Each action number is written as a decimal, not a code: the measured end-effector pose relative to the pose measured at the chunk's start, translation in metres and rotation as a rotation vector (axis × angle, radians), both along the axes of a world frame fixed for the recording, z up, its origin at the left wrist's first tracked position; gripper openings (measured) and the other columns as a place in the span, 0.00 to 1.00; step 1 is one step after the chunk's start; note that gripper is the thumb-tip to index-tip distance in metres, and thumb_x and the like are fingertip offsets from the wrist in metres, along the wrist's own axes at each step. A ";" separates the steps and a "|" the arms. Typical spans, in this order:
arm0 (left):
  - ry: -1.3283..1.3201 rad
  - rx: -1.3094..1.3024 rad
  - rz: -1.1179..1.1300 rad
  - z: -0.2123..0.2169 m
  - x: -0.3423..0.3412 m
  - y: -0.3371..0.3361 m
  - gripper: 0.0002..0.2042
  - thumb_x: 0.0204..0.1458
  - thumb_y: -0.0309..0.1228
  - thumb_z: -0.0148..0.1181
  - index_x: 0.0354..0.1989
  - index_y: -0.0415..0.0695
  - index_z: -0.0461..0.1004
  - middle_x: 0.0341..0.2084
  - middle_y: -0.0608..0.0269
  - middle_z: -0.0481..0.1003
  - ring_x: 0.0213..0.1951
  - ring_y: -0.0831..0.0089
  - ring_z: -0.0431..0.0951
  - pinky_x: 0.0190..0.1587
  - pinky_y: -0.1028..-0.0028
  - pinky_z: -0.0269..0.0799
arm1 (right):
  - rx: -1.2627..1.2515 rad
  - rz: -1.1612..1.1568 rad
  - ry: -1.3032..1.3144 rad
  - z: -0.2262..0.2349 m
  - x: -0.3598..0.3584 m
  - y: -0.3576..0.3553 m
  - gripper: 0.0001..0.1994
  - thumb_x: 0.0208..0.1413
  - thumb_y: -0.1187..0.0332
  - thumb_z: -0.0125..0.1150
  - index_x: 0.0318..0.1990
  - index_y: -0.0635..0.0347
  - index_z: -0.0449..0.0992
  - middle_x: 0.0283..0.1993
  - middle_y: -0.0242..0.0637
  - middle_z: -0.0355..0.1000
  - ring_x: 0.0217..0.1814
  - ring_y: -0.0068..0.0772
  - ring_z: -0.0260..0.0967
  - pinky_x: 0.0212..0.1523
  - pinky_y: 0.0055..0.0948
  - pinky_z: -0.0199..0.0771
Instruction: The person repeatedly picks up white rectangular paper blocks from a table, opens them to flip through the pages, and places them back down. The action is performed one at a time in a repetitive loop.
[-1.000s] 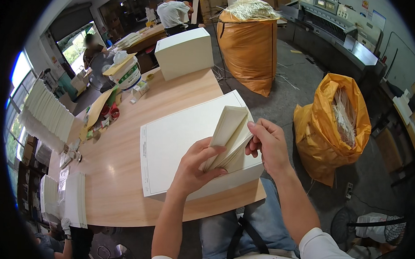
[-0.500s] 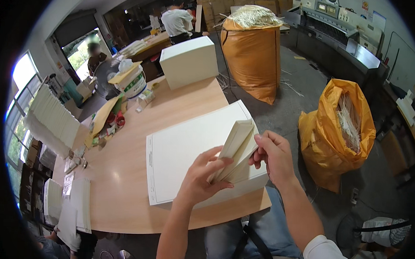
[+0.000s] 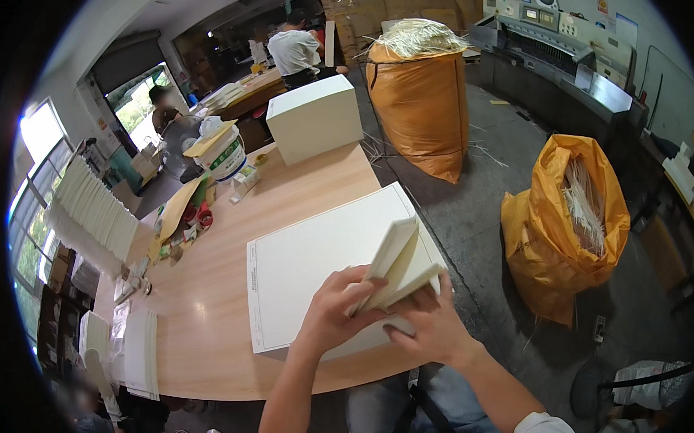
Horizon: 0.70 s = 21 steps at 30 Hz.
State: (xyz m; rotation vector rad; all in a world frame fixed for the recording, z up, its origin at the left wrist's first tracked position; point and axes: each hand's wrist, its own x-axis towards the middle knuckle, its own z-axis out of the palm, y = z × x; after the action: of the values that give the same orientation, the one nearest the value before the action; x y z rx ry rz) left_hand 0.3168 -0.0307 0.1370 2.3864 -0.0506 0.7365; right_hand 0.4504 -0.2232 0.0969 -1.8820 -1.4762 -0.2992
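A narrow stack of cream paper strips is splayed into two leaning parts, with a gap between them at the top. My left hand is closed around its lower left side, thumb across the bottom. On the other side my right hand holds the right-hand part, fingers behind it and thumb stretched below. Beneath both hands lies a thick stack of large white sheets, its top sheet edged with a thin printed line. The hands hide the stack's lower end.
The wooden table bears a white block of paper, a bucket, scraps and paper piles. Orange sacks of paper shreds stand on the floor right of it. A cutting machine and other people are farther off.
My right hand has moved down and around the strips' right part, from pinching near the top edge. The right part now leans farther away from the left part.
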 end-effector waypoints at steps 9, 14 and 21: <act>0.190 0.547 0.277 0.002 -0.037 -0.019 0.35 0.51 0.28 0.72 0.72 0.54 0.72 0.72 0.53 0.69 0.68 0.52 0.73 0.73 0.46 0.66 | -0.175 0.069 0.064 -0.006 -0.003 -0.006 0.25 0.67 0.41 0.60 0.58 0.48 0.82 0.57 0.45 0.78 0.71 0.50 0.67 0.73 0.75 0.41; -0.017 0.365 0.887 -0.041 -0.125 0.012 0.29 0.49 0.20 0.70 0.62 0.53 0.77 0.64 0.50 0.74 0.68 0.49 0.73 0.72 0.46 0.66 | -0.406 0.074 0.282 0.001 -0.006 -0.002 0.21 0.64 0.44 0.66 0.50 0.50 0.86 0.49 0.39 0.81 0.67 0.46 0.69 0.70 0.62 0.50; -0.072 0.254 0.888 -0.049 -0.171 -0.032 0.18 0.38 0.15 0.76 0.37 0.44 0.78 0.53 0.51 0.77 0.65 0.42 0.74 0.67 0.49 0.71 | 0.142 -0.044 -0.235 -0.040 0.003 0.012 0.15 0.57 0.49 0.73 0.43 0.48 0.89 0.44 0.35 0.84 0.55 0.42 0.77 0.68 0.61 0.59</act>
State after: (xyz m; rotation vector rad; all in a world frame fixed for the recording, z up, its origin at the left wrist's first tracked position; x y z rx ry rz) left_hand 0.1459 -0.0626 0.0885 2.5803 0.9912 1.2613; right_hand 0.4532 -0.2109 0.0566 -1.8141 -1.5234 -0.6487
